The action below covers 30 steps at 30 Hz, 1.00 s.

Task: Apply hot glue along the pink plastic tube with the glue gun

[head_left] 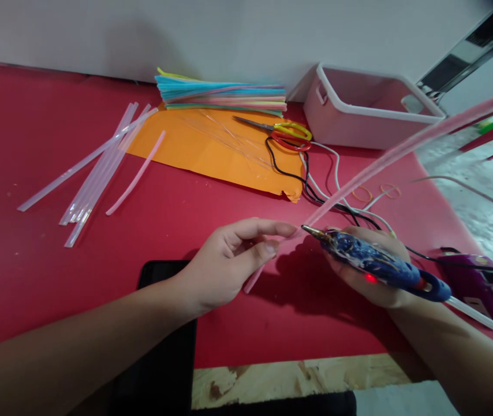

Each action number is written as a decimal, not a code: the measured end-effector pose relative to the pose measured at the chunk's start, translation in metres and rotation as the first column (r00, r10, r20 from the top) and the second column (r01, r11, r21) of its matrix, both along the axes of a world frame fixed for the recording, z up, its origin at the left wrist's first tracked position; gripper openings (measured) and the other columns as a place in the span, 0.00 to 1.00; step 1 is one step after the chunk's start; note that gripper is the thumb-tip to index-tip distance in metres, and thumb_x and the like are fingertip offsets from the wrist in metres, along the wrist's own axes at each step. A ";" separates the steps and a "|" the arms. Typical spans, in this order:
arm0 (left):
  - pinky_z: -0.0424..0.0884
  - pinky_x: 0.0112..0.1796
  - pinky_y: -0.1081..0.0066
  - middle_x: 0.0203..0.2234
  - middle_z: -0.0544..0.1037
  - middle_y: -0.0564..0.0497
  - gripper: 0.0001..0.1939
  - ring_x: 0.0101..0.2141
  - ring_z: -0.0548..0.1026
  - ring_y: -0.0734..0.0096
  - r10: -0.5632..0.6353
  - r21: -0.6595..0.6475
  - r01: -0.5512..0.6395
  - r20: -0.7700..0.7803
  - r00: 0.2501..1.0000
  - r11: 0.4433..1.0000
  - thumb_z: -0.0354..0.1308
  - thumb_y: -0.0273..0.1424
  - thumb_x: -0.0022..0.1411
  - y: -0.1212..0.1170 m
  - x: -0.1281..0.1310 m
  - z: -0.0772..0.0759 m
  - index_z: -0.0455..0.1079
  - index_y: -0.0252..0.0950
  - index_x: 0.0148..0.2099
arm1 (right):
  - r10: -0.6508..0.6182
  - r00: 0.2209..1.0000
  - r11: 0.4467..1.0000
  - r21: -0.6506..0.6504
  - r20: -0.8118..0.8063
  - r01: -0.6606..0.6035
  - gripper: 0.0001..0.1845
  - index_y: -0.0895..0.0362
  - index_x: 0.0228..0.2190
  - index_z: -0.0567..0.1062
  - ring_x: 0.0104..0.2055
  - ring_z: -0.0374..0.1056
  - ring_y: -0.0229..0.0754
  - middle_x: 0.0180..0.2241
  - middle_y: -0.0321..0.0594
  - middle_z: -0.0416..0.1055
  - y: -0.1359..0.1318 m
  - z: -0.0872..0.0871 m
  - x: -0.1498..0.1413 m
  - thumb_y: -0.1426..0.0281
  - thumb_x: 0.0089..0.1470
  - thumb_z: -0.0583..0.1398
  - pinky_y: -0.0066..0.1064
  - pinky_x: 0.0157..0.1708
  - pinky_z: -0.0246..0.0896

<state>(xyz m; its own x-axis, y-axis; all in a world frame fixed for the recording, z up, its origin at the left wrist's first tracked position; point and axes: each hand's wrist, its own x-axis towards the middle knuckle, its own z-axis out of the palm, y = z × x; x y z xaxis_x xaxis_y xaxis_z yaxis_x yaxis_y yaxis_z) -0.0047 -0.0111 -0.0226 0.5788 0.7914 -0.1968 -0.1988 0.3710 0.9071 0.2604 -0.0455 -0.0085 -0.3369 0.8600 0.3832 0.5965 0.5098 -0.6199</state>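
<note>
Between the thumb and fingers of my left hand (244,254) is a long pink pipe cleaner (368,170). It slants up to the right edge of the view, and a short pink end (253,280) hangs below the fingers. My right hand (372,289) is wrapped round a blue hot glue gun (372,263), smeared with dried glue and showing a small red light. Its metal nozzle is at the pipe cleaner, just right of my left fingertips; whether they touch I cannot tell. A clear glue stick (484,318) protrudes from the gun's back.
Several clear glue sticks (99,167) and a short pink pipe cleaner (136,173) lie left. An orange envelope (212,159) bears scissors (290,134) and a colourful pipe cleaner bundle (224,95). Cables (316,188) run near a pink bin (359,124). A dark tablet-like slab (164,352) lies beneath my left arm.
</note>
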 end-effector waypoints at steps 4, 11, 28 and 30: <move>0.62 0.20 0.77 0.24 0.78 0.54 0.12 0.17 0.61 0.81 0.017 0.013 -0.017 -0.011 1.000 1.000 0.66 0.35 0.70 0.000 0.001 0.002 0.85 0.41 0.52 | 0.002 1.000 1.000 0.001 -0.009 -0.002 0.10 0.50 0.30 0.75 0.18 0.67 0.35 0.23 0.29 0.76 0.001 0.001 -0.002 0.79 0.54 0.66 0.25 0.18 0.61; 0.61 0.21 0.76 0.16 0.67 0.59 0.14 0.17 0.63 0.79 -0.006 0.011 0.006 0.002 1.000 1.000 0.65 0.38 0.71 0.000 0.001 0.002 0.84 0.41 0.55 | -0.022 1.000 1.000 0.000 0.009 0.022 0.09 0.50 0.30 0.75 0.18 0.66 0.36 0.23 0.29 0.76 0.000 -0.001 0.000 0.76 0.55 0.66 0.26 0.17 0.60; 0.60 0.21 0.77 0.15 0.66 0.59 0.14 0.17 0.62 0.79 -0.018 -0.012 0.019 0.017 1.000 1.000 0.64 0.35 0.72 0.000 0.000 0.001 0.84 0.42 0.56 | -0.015 1.000 0.999 -0.030 -0.013 0.015 0.07 0.50 0.30 0.77 0.19 0.68 0.37 0.23 0.33 0.76 0.000 -0.002 0.004 0.74 0.56 0.67 0.26 0.18 0.64; 0.61 0.21 0.77 0.15 0.66 0.59 0.14 0.17 0.62 0.78 -0.016 -0.001 0.016 0.012 1.000 1.000 0.64 0.35 0.72 0.000 0.001 0.001 0.84 0.41 0.56 | -0.014 1.000 1.000 -0.012 0.008 0.014 0.07 0.50 0.30 0.77 0.19 0.68 0.38 0.23 0.33 0.77 0.000 -0.002 0.004 0.75 0.56 0.67 0.27 0.17 0.64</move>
